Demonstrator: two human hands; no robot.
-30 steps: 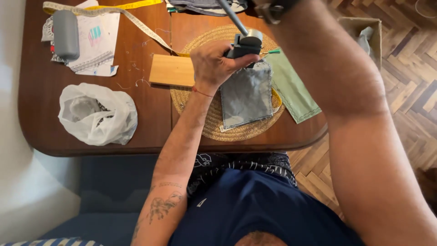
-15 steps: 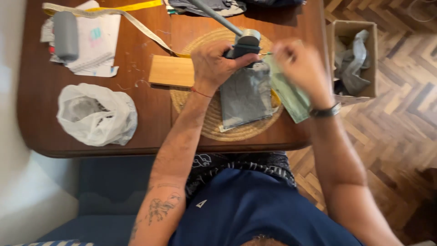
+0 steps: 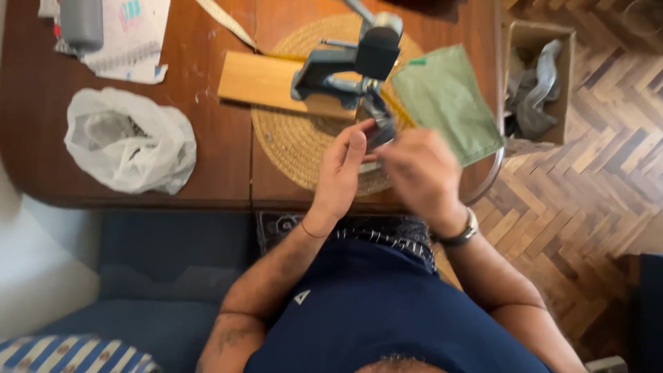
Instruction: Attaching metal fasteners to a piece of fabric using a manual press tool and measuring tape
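Observation:
My left hand (image 3: 340, 173) and my right hand (image 3: 421, 173) meet over the near edge of a round woven mat (image 3: 290, 138), both pinching a small dark grey piece of fabric (image 3: 380, 131) that is mostly hidden between the fingers. Just beyond them a grey metal press tool (image 3: 349, 69) stands on a wooden board (image 3: 259, 83). A green fabric piece (image 3: 449, 100) lies to the right of the tool, near my right hand.
A crumpled white plastic bag (image 3: 128, 141) lies at the left of the brown wooden table (image 3: 207, 173). Papers (image 3: 131, 34) and a grey cylinder (image 3: 81, 22) sit at the far left. A cardboard box with rags (image 3: 539, 83) stands on the parquet floor at right.
My right hand came down from the upper right to join the left at the table's near edge. The left hand left the tool. The grey fabric on the mat is now gathered up.

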